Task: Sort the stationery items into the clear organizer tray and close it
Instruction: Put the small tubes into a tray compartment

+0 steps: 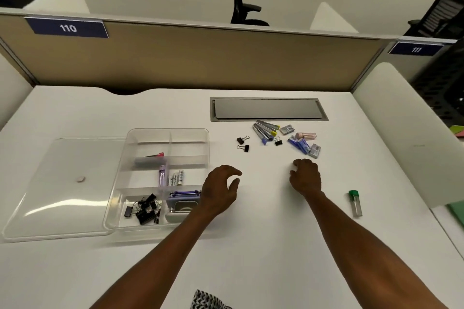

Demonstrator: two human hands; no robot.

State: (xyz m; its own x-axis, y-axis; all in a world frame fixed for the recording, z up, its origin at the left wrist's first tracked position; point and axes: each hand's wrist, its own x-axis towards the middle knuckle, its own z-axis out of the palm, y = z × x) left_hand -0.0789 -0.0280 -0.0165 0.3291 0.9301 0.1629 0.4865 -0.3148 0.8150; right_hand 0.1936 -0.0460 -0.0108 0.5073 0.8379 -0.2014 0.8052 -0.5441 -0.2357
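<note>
Risk: left hand [221, 187] and right hand [305, 175] hover open and empty; small binder clips [243, 143] may scatter, and the green-capped tube [355, 203] lies apart, easily overlooked.

arms: bare to the elbow; no sleeves | garment [208, 300]: black-and-white patterned

Clear organizer tray [187, 133], black binder clips [143, 209], green-capped tube [355, 203], white desk [263, 233], black-and-white patterned cloth [208, 300].
</note>
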